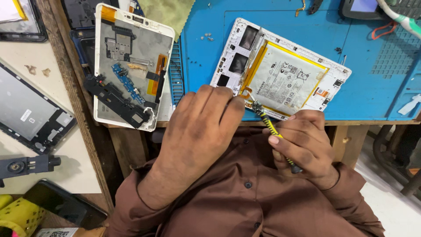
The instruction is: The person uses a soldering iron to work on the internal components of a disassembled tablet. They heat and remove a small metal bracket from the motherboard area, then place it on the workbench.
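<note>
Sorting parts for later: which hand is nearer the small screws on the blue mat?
Left. The left hand lies below the screws; the right hand, holding the screwdriver, sits farther right.

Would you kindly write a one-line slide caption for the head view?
Left hand steadies an opened white tablet on a blue mat while the right hand holds a yellow-black screwdriver at its edge.

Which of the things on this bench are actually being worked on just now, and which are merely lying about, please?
In hand:
- left hand resting on the opened white tablet, with its battery exposed
- right hand holding a yellow-and-black screwdriver at the tablet's near edge

Lying about:
- second opened tablet frame
- loose screws
- green cloth
- dark display panel
- blue work mat
</note>
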